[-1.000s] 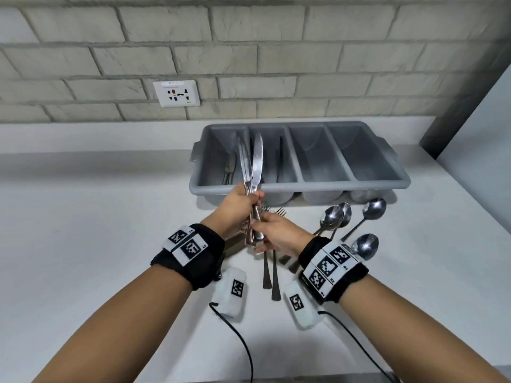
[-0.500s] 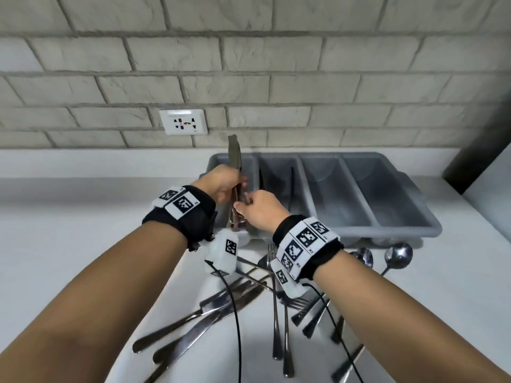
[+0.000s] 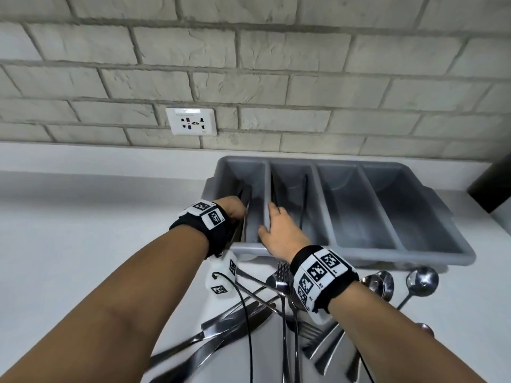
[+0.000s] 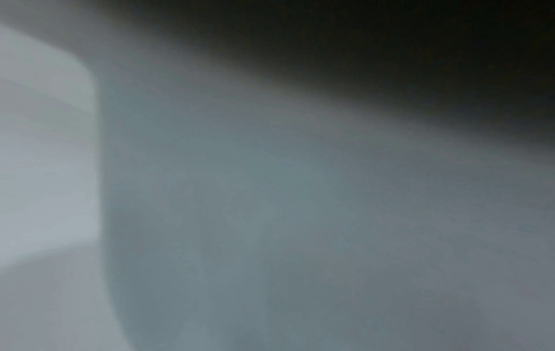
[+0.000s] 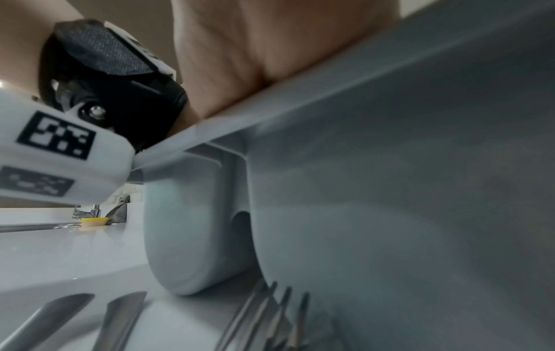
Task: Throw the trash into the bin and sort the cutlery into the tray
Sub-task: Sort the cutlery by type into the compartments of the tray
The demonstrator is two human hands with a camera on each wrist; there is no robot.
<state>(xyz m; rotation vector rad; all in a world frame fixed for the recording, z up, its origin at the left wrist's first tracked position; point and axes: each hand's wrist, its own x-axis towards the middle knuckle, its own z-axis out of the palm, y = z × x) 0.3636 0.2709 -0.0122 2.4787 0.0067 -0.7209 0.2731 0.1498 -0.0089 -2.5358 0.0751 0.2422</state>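
Note:
The grey four-compartment cutlery tray stands against the brick wall. My left hand is over its leftmost compartment and grips a bunch of knives whose blades slant down into it; the fingers are hidden behind the hand. With its fingers spread, my right hand rests on the divider between the first and second compartments. Dark cutlery lies in the second compartment. Loose knives, forks and spoons lie on the white counter before the tray. The left wrist view is a grey blur.
A wall socket sits above the counter's back ledge. The right wrist view shows the tray's outer wall, fork tines and, far off, a tap with a yellow sponge. No bin or trash is in view.
Both hands moved forward and down to the tray. The upright knives now slant into the leftmost compartment. My right hand let go of them and rests on the divider.

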